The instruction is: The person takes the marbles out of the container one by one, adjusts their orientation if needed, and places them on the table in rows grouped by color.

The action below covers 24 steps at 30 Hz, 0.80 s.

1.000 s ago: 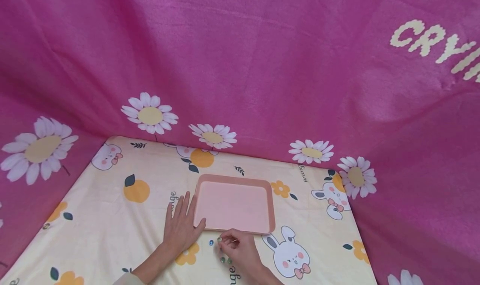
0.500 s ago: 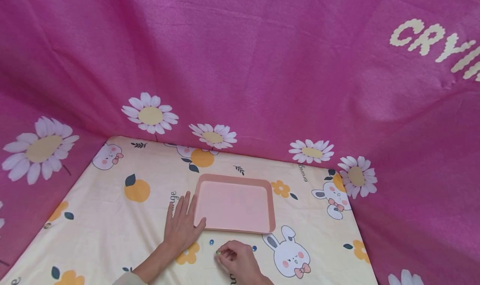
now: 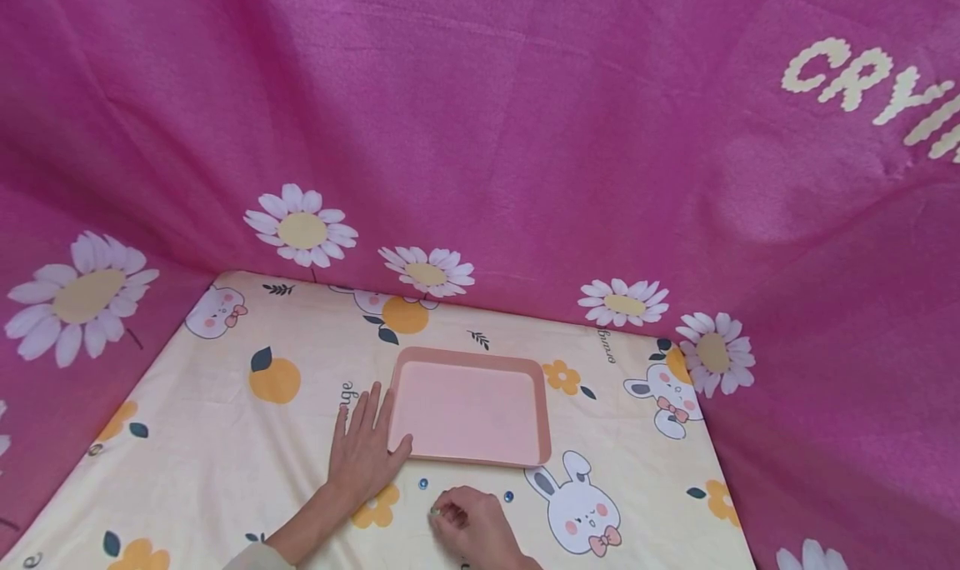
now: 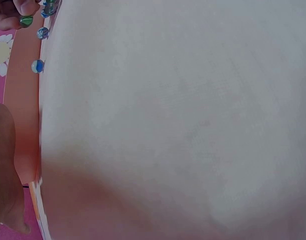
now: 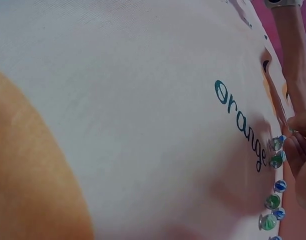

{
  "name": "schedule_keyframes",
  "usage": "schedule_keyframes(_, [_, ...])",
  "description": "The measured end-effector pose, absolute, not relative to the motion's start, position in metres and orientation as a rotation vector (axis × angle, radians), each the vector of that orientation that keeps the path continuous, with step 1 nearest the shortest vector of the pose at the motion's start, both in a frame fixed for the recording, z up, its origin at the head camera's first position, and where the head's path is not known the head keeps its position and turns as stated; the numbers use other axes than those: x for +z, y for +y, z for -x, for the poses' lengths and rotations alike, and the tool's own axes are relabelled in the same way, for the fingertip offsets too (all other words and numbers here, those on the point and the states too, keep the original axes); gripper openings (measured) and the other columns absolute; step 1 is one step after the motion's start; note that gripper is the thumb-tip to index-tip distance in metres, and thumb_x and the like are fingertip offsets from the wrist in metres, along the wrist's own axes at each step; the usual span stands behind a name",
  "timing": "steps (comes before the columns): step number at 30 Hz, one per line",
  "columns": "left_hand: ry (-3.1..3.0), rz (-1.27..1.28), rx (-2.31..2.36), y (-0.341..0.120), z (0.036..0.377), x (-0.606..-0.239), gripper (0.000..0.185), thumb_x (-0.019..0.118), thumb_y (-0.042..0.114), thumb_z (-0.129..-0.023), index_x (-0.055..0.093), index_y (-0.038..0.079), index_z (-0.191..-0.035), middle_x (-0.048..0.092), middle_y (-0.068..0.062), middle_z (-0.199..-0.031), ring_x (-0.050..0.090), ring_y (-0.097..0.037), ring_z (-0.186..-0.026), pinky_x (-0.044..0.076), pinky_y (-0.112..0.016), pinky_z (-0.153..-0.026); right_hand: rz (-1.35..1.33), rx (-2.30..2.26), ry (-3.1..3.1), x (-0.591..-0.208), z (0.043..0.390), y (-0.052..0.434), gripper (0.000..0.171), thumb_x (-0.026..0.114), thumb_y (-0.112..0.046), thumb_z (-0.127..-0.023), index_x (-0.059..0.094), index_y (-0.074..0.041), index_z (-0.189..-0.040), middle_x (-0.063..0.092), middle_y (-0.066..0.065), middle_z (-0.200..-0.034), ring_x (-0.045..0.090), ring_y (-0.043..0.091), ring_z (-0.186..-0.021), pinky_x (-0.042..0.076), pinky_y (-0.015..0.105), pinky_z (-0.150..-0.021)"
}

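Note:
My right hand [image 3: 477, 522] pinches a green glass marble [image 4: 26, 21] between thumb and fingers, a little in front of the pink tray [image 3: 468, 358]. My left hand [image 3: 363, 457] lies with fingers spread on the cloth, its thumb at the tray's near left corner. One blue marble [image 3: 423, 484] lies left of my right hand, and a second blue marble [image 3: 508, 497] to its right. In the right wrist view several more marbles, among them a green marble [image 5: 272, 201], lie along the tray's near side; the right hand hides these in the head view.
A cream cloth [image 3: 300, 437] printed with oranges, flowers and rabbits covers the table. Behind and at both sides hangs a magenta curtain [image 3: 480, 137] with daisies. A small round item [image 3: 94, 450] sits at the table's left edge.
My right hand has moved back from the tray's near edge toward my body, with the green marble still pinched. The blue marble on its right has come into sight. The left hand stays put.

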<state>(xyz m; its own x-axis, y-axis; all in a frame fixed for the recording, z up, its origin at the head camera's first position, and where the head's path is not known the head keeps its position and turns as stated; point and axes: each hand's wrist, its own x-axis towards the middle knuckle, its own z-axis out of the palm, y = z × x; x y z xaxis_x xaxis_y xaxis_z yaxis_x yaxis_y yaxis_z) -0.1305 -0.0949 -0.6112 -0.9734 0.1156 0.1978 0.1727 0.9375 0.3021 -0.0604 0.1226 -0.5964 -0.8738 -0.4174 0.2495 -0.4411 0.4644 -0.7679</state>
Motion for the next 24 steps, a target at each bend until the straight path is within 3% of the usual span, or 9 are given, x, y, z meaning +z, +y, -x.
schedule_keyframes(5, [-2.928, 0.217, -0.487, -0.0945, 0.1307, -0.6108, 0.082, 0.057, 0.051, -0.091, 0.035, 0.003, -0.154, 0.028, -0.021, -0.159, 0.029, -0.039, -0.144, 0.016, -0.06, -0.116, -0.817, 1.236, -2.685, -0.5976, 0.0598, 0.1235, 0.009, 0.079, -0.009, -0.082, 0.075, -0.015, -0.088, 0.067, -0.012, -0.082, 0.055, -0.005, -0.073, 0.046, 0.01, -0.065])
schedule_keyframes(10, [-2.934, 0.211, -0.485, -0.0941, 0.131, -0.6099, 0.082, 0.056, 0.052, -0.092, 0.035, 0.003, -0.154, 0.028, -0.02, -0.159, 0.029, -0.039, -0.144, 0.019, -0.06, -0.116, -0.796, 1.077, -2.769, -0.5961, 0.0587, 0.1245, 0.008, 0.079, -0.017, -0.084, 0.075, -0.021, -0.09, 0.068, -0.015, -0.088, 0.059, 0.0, -0.084, 0.05, 0.019, -0.072])
schedule_keyframes(24, [-2.935, 0.208, -0.518, -0.0942, 0.1309, -0.6095, 0.082, 0.057, 0.051, -0.092, 0.035, 0.002, -0.154, 0.028, -0.021, -0.159, 0.029, -0.039, -0.144, 0.022, -0.06, -0.115, -0.851, 0.975, -2.68, -0.6001, 0.0592, 0.1231, 0.012, 0.08, -0.013, -0.08, 0.074, -0.021, -0.086, 0.068, -0.015, -0.085, 0.061, 0.001, -0.084, 0.049, 0.015, -0.075])
